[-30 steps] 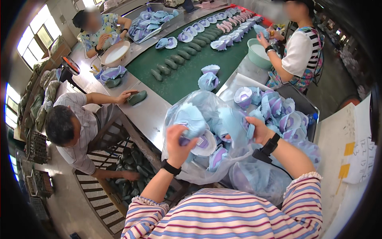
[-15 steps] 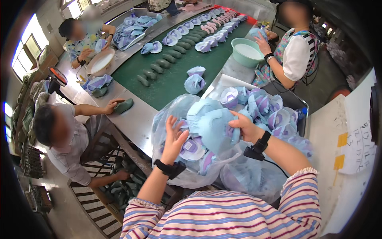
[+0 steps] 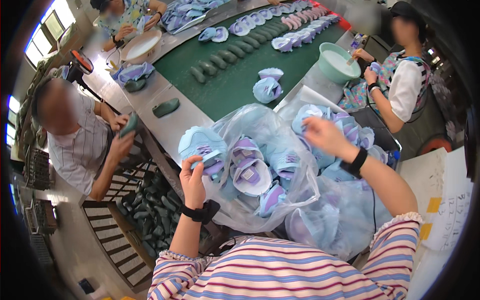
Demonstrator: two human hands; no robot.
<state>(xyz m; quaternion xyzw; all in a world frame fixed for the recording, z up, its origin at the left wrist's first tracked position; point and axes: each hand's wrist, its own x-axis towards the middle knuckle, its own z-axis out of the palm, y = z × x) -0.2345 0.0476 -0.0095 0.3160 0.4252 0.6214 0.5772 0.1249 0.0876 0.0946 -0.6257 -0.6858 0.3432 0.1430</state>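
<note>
My left hand (image 3: 192,182) is closed on the edge of a light blue shoe upper (image 3: 200,145) with purple lacing parts, held up at the left of a clear plastic bag (image 3: 300,192). More blue and purple shoe uppers (image 3: 252,177) lie in the open bag, one with a white rim facing up. My right hand (image 3: 327,141) hovers over a heap of similar uppers (image 3: 350,122) at the right. Motion blurs its fingertips, so whether anything is between them does not show.
A green conveyor belt (image 3: 220,92) carries rows of dark green shoe lasts (image 3: 230,56), pink pieces and uppers. Co-workers sit on both sides, near a green basin (image 3: 336,65) and a beige basin (image 3: 142,46). At left, a slatted bin holds many lasts (image 3: 155,212).
My hands have moved apart: the left carries one upper leftward, the right has left the uppers for the heap. The near-left co-worker now holds a last in both hands. The view has shifted.
</note>
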